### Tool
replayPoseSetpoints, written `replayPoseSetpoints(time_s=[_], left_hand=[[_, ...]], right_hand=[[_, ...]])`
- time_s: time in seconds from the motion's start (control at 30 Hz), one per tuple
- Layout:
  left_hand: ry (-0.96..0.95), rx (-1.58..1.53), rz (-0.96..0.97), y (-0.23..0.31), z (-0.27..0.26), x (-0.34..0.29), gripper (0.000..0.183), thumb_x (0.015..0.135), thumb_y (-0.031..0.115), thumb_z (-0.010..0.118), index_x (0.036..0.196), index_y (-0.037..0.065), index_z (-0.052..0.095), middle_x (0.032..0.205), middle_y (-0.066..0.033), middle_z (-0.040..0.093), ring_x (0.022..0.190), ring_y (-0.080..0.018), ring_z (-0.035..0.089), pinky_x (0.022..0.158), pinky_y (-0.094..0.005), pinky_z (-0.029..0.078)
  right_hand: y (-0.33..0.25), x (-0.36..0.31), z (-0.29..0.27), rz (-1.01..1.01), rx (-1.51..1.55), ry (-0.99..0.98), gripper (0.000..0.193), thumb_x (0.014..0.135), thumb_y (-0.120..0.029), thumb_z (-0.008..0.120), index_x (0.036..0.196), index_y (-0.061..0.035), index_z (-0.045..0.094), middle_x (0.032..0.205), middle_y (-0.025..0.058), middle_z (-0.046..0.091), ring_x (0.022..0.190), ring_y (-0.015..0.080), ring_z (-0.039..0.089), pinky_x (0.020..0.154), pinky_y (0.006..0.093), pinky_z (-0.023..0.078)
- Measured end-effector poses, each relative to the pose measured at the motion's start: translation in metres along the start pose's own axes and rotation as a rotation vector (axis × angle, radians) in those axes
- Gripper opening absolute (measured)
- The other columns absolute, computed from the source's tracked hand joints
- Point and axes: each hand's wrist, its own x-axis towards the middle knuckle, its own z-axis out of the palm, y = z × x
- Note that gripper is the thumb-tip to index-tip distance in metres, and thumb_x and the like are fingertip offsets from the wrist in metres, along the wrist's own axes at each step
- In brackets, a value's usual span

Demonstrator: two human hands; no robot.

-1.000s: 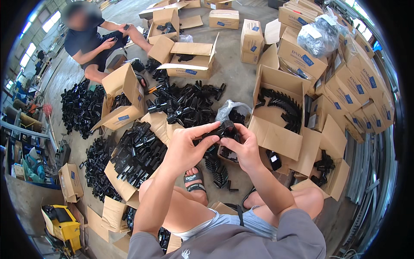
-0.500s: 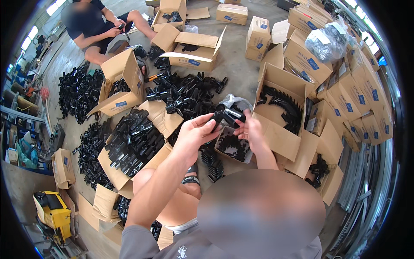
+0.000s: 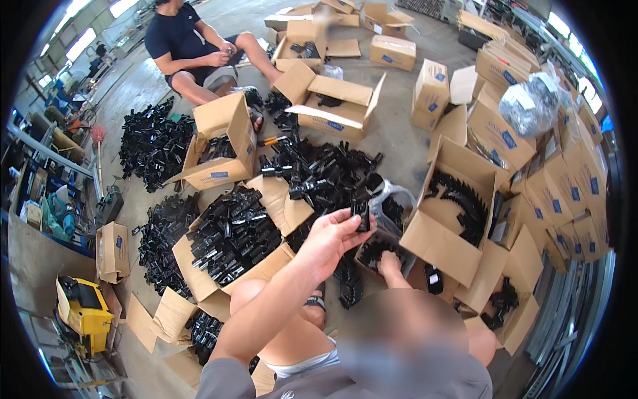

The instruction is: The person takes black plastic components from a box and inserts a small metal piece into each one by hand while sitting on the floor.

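Note:
My left hand (image 3: 330, 241) is closed on a glossy black tubular connector (image 3: 361, 211), held up between thumb and fingers. Just right of it and lower, my right hand (image 3: 391, 265) reaches down into a small box (image 3: 364, 264) of little black parts (image 3: 373, 250). Its fingertips are hidden among those parts, so I cannot see whether they grip anything. A clear plastic bag (image 3: 393, 193) with black pieces sits behind the small box. Nearer me and to the left, a stack of black parts (image 3: 348, 282) lies on the floor.
An open carton (image 3: 438, 239) with rows of black parts stands at right. Another open carton (image 3: 232, 233) full of black connectors is at left, beside loose heaps (image 3: 156, 143). Across the floor sits another person (image 3: 193, 53), hands together. Stacked cartons (image 3: 558, 193) line the right side.
My right hand has left the connector and dropped into the small box. My left hand keeps the connector, now tipped more upright. The whole view has shifted.

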Motion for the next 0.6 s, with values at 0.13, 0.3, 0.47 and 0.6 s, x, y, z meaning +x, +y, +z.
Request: replayPoseSetpoints(time_s=[0.13,0.3,0.47,0.6], left_hand=[[0.01,-0.049,0.028,0.001,-0.004,-0.003,0.025,0.102,0.002,0.058,0.126,-0.004,0.06,0.122,-0.0146,0.069,0.115,-0.0249,0.068,0.106,-0.0398,0.055],[-0.037,-0.04,0.036,-0.001,0.002,-0.004,0.026,0.101,0.004,0.06,0.127,-0.002,0.061,0.124,-0.0122,0.068,0.116,-0.0216,0.067,0.109,-0.0386,0.053],[0.014,-0.002,0.024,0.001,0.003,-0.006,0.026,0.103,0.002,0.057,0.129,-0.002,0.058,0.126,-0.0113,0.068,0.119,-0.0193,0.066,0.107,-0.0342,0.054],[0.011,-0.003,0.039,-0.005,-0.003,-0.004,0.028,0.102,0.002,0.058,0.13,-0.002,0.057,0.125,-0.0104,0.067,0.117,-0.0187,0.067,0.106,-0.0338,0.055]], right_hand=[[-0.028,-0.019,-0.008,-0.109,0.039,0.153,0.027,0.092,-0.015,0.067,0.118,-0.0054,0.064,0.11,0.024,0.073,0.108,0.0428,0.07,0.093,0.0529,0.056],[-0.034,-0.018,-0.016,-0.211,-0.028,0.092,0.027,0.092,-0.017,0.068,0.116,-0.0056,0.064,0.106,0.0228,0.073,0.104,0.0426,0.071,0.09,0.0529,0.057],[-0.054,-0.029,-0.02,-0.212,0.013,0.132,0.031,0.091,-0.021,0.072,0.117,-0.0079,0.063,0.107,0.0194,0.073,0.105,0.0413,0.07,0.091,0.052,0.057],[-0.054,-0.024,-0.017,-0.291,-0.03,0.099,0.032,0.09,-0.019,0.072,0.12,-0.0095,0.063,0.11,0.0184,0.072,0.106,0.0414,0.07,0.091,0.0522,0.056]])
